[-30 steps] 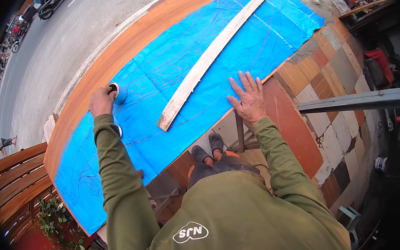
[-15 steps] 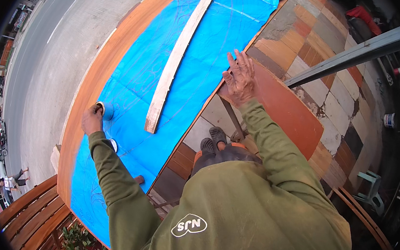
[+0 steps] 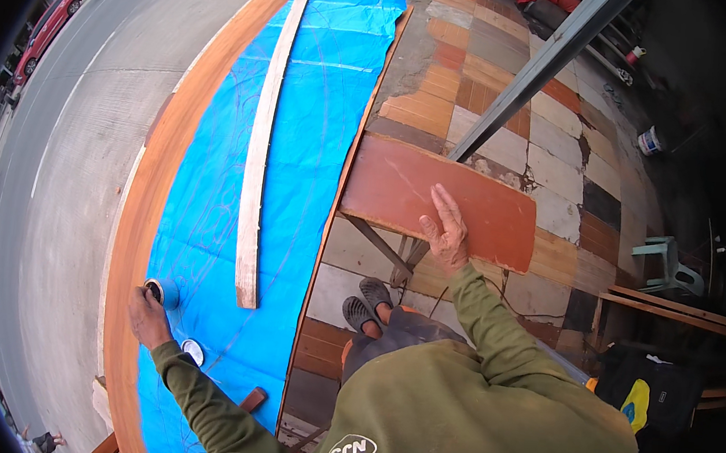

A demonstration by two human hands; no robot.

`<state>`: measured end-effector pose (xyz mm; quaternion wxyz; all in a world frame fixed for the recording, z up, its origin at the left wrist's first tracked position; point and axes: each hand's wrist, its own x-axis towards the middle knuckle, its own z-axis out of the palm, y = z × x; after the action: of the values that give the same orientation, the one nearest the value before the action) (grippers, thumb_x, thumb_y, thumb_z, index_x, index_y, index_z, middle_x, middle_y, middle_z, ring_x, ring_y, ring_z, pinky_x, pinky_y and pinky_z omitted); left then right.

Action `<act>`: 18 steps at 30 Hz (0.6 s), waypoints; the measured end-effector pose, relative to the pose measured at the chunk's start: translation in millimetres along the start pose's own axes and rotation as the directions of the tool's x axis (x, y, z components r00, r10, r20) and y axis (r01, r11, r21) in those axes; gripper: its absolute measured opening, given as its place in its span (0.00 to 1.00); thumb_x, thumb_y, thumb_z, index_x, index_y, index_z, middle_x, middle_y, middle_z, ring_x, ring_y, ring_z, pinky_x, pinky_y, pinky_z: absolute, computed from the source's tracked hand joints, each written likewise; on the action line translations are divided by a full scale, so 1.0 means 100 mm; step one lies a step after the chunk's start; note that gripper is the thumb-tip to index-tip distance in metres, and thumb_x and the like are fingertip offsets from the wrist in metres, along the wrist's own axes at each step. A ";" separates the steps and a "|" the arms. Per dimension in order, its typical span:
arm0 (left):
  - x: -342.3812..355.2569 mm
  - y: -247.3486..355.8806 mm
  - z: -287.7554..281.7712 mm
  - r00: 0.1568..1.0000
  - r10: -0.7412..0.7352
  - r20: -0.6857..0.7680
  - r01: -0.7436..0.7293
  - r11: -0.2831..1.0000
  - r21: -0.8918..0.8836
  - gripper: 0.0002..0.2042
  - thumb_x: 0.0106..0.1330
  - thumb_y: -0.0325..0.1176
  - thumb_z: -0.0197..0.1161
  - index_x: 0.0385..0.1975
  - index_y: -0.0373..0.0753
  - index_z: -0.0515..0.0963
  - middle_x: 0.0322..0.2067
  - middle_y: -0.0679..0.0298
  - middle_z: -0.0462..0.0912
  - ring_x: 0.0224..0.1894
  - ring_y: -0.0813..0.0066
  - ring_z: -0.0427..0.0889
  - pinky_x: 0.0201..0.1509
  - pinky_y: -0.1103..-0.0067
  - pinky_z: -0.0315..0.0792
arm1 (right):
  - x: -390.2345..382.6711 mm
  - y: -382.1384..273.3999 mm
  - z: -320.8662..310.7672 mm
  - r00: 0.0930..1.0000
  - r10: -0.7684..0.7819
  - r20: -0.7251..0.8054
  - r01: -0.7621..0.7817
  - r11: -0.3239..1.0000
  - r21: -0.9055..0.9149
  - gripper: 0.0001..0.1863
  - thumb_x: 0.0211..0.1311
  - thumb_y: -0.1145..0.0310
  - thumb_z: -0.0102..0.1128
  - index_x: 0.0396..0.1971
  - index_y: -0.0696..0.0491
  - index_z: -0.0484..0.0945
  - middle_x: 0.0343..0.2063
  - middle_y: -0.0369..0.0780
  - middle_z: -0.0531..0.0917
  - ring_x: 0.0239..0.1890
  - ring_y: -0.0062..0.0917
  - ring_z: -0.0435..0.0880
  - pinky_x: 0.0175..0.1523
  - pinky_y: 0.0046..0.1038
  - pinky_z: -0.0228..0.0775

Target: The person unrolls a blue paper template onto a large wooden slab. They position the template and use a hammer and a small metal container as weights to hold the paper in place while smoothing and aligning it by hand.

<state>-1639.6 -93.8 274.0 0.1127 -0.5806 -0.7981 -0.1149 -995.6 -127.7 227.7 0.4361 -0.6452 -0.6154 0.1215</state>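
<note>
My left hand [image 3: 150, 317] is at a small tin can [image 3: 166, 293] with a pale blue side, its fingers closed on the can's rim. This can stands at the left edge of a blue sheet [image 3: 299, 158], which covers most of a long wooden board. Beside my left wrist lies a round white lid [image 3: 192, 351]. A long pale wooden strip [image 3: 258, 189] rests lengthwise on the sheet. My right hand [image 3: 448, 235] is open, fingers stretched, over a reddish-brown panel [image 3: 403, 178]; whether it touches the panel I cannot tell.
A small brown block [image 3: 254, 399] lies near my left forearm. A slanted metal post [image 3: 538, 77] rises beyond the panel. On the right are a pale green stool [image 3: 671, 266] and a wooden bench [image 3: 681, 315]. Left of the board runs a road [image 3: 72, 134] with vehicles.
My right hand has moved from the blue sheet's right edge to over the reddish-brown panel. My left hand stays at the can. The whole view has turned toward the right.
</note>
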 end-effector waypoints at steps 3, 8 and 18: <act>0.02 0.06 -0.04 1.000 -0.013 0.011 0.013 1.000 0.016 0.11 0.81 0.40 0.59 0.43 0.38 0.80 0.43 0.51 0.86 0.48 0.47 0.85 0.51 0.55 0.76 | 0.04 0.02 0.03 0.999 0.038 -0.035 -0.036 0.999 0.039 0.34 0.77 0.50 0.68 0.74 0.55 0.76 0.73 0.51 0.76 0.73 0.48 0.77 0.74 0.43 0.72; 0.02 0.14 -0.10 0.995 -0.101 0.008 0.101 0.994 -0.029 0.12 0.82 0.41 0.59 0.43 0.38 0.80 0.43 0.50 0.86 0.48 0.47 0.84 0.51 0.55 0.76 | 0.04 0.03 0.07 0.999 0.046 0.002 -0.046 0.999 -0.024 0.33 0.77 0.50 0.68 0.72 0.55 0.78 0.71 0.50 0.79 0.72 0.47 0.79 0.75 0.41 0.72; -0.03 -0.05 0.13 1.000 0.011 -0.024 -0.009 0.998 0.070 0.11 0.79 0.42 0.64 0.46 0.41 0.83 0.45 0.57 0.90 0.50 0.51 0.85 0.53 0.57 0.77 | 0.06 0.00 0.04 0.998 0.026 0.049 -0.023 0.998 -0.055 0.34 0.73 0.51 0.72 0.71 0.55 0.79 0.71 0.49 0.80 0.72 0.46 0.79 0.75 0.42 0.72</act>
<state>-1643.9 -93.8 260.7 0.1432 -0.5788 -0.7973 -0.0935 -997.0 -120.6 227.5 0.4015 -0.6611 -0.6211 0.1260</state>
